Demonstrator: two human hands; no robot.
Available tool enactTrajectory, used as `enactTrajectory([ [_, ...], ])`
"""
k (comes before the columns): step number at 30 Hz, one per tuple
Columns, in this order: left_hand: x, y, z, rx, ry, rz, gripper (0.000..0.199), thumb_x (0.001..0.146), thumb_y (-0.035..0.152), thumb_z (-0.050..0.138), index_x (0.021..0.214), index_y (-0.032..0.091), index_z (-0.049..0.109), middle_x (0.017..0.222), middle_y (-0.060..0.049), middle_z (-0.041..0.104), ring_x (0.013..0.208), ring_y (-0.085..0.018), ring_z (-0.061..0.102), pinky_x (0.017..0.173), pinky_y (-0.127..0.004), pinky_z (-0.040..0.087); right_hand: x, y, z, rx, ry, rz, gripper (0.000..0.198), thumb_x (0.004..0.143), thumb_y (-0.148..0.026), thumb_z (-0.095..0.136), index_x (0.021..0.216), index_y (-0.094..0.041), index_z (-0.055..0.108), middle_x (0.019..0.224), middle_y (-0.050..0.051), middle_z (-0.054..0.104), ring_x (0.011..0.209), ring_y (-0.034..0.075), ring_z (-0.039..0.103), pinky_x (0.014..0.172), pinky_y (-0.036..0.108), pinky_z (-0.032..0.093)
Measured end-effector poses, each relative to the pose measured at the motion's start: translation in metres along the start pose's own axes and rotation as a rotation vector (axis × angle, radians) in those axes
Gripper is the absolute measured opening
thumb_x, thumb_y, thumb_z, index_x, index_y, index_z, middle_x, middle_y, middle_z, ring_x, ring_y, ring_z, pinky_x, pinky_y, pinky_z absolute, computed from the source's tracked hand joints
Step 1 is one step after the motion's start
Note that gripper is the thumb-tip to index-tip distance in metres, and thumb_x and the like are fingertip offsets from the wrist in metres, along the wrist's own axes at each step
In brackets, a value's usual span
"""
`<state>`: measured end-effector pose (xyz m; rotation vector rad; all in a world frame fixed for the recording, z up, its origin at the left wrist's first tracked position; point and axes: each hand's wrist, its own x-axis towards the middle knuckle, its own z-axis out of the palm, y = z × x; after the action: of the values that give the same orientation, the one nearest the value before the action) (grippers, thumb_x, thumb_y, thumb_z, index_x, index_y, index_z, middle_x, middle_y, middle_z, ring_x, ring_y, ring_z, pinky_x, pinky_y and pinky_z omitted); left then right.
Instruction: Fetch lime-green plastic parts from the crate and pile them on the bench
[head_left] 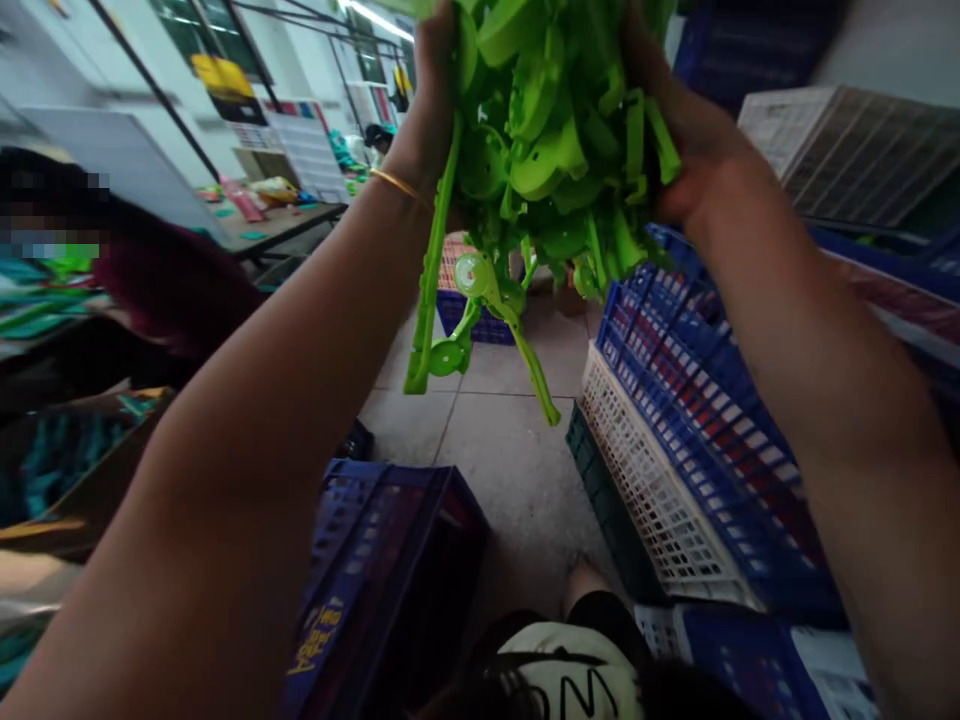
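A large bundle of bright green plastic parts (551,160) is held up high in front of me between both hands. Long thin strips and round discs stick out of it, and several hang below. My left hand (437,60) grips its left side, with the fingers mostly hidden behind the parts. On the right side, my right hand (686,150) is closed around the parts, its fingers also largely hidden. The top of the bundle runs out of view.
Blue crates (697,370) and a white crate (637,470) are stacked along the right. A dark blue crate (390,580) stands low at left. Tiled floor (495,480) runs between them. A person (165,270) sits at the left beside a box of teal parts (75,450).
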<state>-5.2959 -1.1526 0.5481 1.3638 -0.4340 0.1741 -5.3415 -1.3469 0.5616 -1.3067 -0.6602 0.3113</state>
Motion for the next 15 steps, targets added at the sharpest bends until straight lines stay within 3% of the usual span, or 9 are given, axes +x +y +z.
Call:
enactTrajectory([
  [1,0.006,-0.011,-0.013,-0.002,-0.008,0.042,0.067,0.093,0.054,0.006,0.151,0.029,0.028,0.146,0.002,0.044,0.128,-0.042,0.026,0.087,-0.061,0.037,0.021,0.015,-0.008,0.046,-0.082,0.023,0.060,0.098,-0.057,0.027,0.076,-0.016,0.065,0.069,-0.003,0.069,0.096,0.011,0.068,0.098,0.031,0.051],
  [3,0.020,-0.035,-0.036,-0.028,-0.006,0.067,0.065,0.097,0.048,0.001,0.149,0.027,0.033,0.139,0.002,0.053,0.131,-0.040,0.033,0.091,-0.061,0.039,0.063,0.047,-0.027,0.121,-0.118,0.096,0.058,0.098,-0.059,0.029,0.077,-0.017,0.064,0.068,-0.002,0.068,0.094,0.011,0.068,0.102,0.033,0.050],
  [6,0.048,-0.079,-0.068,-0.112,0.027,0.014,0.062,0.100,0.049,0.011,0.140,0.020,0.048,0.126,0.000,0.065,0.132,-0.033,0.044,0.105,-0.055,0.039,0.127,0.096,-0.058,0.205,-0.139,0.156,0.052,0.097,-0.059,0.034,0.083,-0.018,0.064,0.068,-0.002,0.068,0.087,0.012,0.068,0.101,0.038,0.052],
  [10,0.110,-0.142,-0.117,-0.236,0.174,0.004,0.058,0.100,0.051,0.019,0.135,0.018,0.050,0.116,-0.002,0.071,0.137,-0.027,0.041,0.115,-0.045,0.037,0.217,0.155,-0.103,0.218,-0.185,0.220,0.047,0.093,-0.060,0.044,0.084,-0.020,0.066,0.069,0.000,0.068,0.087,0.016,0.069,0.093,0.037,0.057],
  [15,0.186,-0.210,-0.188,-0.303,0.282,-0.081,0.061,0.098,0.054,0.021,0.128,0.013,0.054,0.115,-0.007,0.070,0.129,-0.025,0.051,0.114,-0.040,0.040,0.331,0.222,-0.149,0.152,-0.083,0.339,0.041,0.088,-0.058,0.054,0.092,-0.019,0.067,0.077,0.002,0.072,0.086,0.017,0.070,0.085,0.034,0.060],
])
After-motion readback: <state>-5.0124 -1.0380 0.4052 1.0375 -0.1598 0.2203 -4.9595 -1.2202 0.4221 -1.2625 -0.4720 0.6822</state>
